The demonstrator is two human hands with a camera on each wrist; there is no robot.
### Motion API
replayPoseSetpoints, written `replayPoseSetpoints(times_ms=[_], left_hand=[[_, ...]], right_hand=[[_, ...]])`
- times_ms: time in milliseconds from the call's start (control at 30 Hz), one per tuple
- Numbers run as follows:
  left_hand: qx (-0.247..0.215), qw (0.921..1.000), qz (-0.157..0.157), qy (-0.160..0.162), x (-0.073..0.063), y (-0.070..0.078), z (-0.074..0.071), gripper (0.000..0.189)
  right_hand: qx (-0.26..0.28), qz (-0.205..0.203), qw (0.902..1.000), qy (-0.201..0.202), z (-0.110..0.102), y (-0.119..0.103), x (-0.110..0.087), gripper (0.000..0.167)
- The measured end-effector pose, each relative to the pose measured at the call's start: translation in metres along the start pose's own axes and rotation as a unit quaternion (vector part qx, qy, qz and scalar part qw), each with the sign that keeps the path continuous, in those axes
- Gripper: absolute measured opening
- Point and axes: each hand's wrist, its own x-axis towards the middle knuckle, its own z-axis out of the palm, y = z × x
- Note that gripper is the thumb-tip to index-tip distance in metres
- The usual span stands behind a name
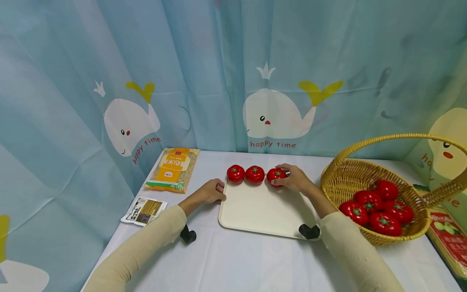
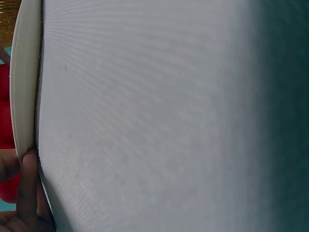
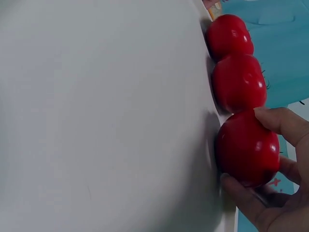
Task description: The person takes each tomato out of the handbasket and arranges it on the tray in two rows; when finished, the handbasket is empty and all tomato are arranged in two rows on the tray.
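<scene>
So the tomato in play (image 1: pixel 275 177) is at the far edge of the tray (image 1: pixel 262 209), right in the right hand (image 1: pixel 294 178) — thumb on one side, fingers bent round the other, opened only about as wide as the fruit. Can't tell if its weight is fully on the tray. The left hand (image 1: pixel 213 191) is over at the tray's left edge, nearly closed, pinching the rim between thumb and fingers.

Just left of the held one, two more tomatoes (image 1: pixel 254 174) sit in line along that same far edge. The right forearm crosses the tray's right end and hides part of it. Off to the right there's a wicker basket (image 1: pixel 339 182) with a tall arched handle and five tomatoes inside, and the right sleeve (image 1: pixel 350 239) runs past its near left side. A red-and-green box (image 1: pixel 446 235) is partly behind the basket. Left side has a yellow food packet (image 1: pixel 173 170), with a white pouch (image 1: pixel 144 211) nearer the person.

As for looks, the held tomato is glossy, deep red and roundish with a green star-shaped top — bright highlights on the skin in the right wrist view.
</scene>
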Motion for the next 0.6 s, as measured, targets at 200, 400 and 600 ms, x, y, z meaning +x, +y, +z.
replayPoseSetpoints(times_ms=[200, 400, 600], left_hand=[[0.001, 1.0, 0.0, 0.0, -0.0003, 0.0007, 0.0003, 0.04], [0.0, 1.0, 0.001, 0.001, -0.0013, 0.0016, -0.0003, 0.04], [0.003, 1.0, 0.001, 0.0, -0.0008, 0.0006, -0.0002, 0.04]], right_hand=[[0.011, -0.002, 0.9999, 0.001, 0.0015, -0.0005, 0.0011, 0.064], [0.014, -0.012, 0.9998, 0.002, 0.0016, 0.0001, 0.002, 0.062], [0.018, -0.016, 0.9997, -0.008, 0.0011, 0.0016, 0.0028, 0.063]])
